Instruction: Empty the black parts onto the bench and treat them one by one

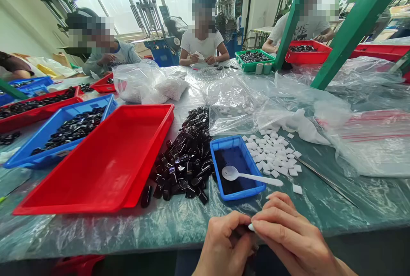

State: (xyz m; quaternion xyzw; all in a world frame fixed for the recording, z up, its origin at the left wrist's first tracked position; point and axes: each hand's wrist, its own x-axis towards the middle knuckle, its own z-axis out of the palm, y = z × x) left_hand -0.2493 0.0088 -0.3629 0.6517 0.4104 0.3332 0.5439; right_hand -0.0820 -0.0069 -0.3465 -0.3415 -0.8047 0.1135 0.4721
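At the table's near edge, my left hand (223,242) is closed around a small dark piece that is mostly hidden by the fingers. My right hand (288,229) meets it, its thumb and fingers pinching a small white piece (251,227) against the left fingertips. Just beyond stands a small blue tray (238,197) with dark contents, and a white plastic spoon (253,177) lies across it. Glossy black plastic pieces (184,165) are heaped to its left. Small white square pads (275,154) lie scattered on its right, near metal tweezers (326,182).
A large red tray (105,152) lies on the left, beside a blue tray (28,160) of black pieces. Clear plastic bags (235,96) spread over the middle and right. Green posts (355,32) rise at right. Several co-workers sit across the table, one facing me (202,41).
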